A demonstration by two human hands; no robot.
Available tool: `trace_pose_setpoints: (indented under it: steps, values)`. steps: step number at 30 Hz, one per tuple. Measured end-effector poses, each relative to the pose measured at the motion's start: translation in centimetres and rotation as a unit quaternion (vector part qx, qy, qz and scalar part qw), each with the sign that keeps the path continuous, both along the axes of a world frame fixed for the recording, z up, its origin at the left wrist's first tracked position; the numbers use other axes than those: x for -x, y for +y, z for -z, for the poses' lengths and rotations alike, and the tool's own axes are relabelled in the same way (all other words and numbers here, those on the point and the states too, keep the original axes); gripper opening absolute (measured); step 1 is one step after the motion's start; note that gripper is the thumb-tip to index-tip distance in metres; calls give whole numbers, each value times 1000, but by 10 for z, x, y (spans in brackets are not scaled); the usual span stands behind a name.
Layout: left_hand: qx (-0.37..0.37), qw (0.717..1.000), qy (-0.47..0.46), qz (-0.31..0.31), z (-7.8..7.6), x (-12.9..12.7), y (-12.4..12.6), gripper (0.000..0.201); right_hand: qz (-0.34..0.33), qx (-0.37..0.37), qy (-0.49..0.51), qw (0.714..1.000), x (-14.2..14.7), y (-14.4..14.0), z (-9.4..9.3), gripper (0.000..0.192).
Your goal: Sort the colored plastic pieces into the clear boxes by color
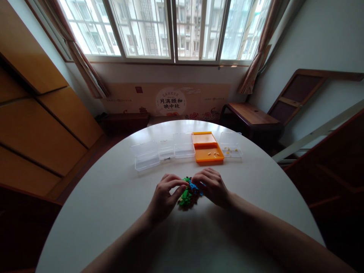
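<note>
A small heap of tiny toy bricks [186, 197], green, blue and dark brown, lies on the white table in front of me. My left hand [167, 194] is at the heap's left side, its thumb and forefinger drawn close together over the green pieces. From the right, my right hand [212, 185] reaches over the blue pieces with its fingers curled down and bunched. Whatever is between the fingertips of either hand is too small or hidden to name.
Beyond the heap stand open clear plastic boxes [146, 162] in a row. An open orange box [209, 160] among them holds several pale pieces. Yellow bits lie in the rightmost clear box [240, 153]. The round table [113, 212] has a wooden chair [253, 113] behind it.
</note>
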State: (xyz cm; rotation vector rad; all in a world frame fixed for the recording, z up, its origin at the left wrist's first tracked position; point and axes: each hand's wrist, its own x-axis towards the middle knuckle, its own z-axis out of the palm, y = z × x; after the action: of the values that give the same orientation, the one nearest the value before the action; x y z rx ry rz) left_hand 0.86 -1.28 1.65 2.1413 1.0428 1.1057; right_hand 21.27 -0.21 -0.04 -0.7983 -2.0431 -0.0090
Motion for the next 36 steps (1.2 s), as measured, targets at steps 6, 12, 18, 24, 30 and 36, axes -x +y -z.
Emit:
trace_pose_setpoints:
  steps: [6,12,18,24,30,36]
  values:
    - [-16,999,27,-35,9,8,7,14,158,83,97,979,-29,37,7,14]
    - [-36,997,49,-43,8,10,10,13,258,124,156,945,-61,62,10,19]
    - [-21,996,58,-67,4,19,17,14,274,167,227,919,-68,62,12,27]
    - [-4,989,139,-55,4,29,23,28,255,141,210,933,-61,53,12,20]
    - [-55,975,212,-47,8,23,15,24,215,108,147,959,-53,43,12,16]
    - [-60,971,226,-54,10,23,16,11,192,94,133,968,-49,41,14,15]
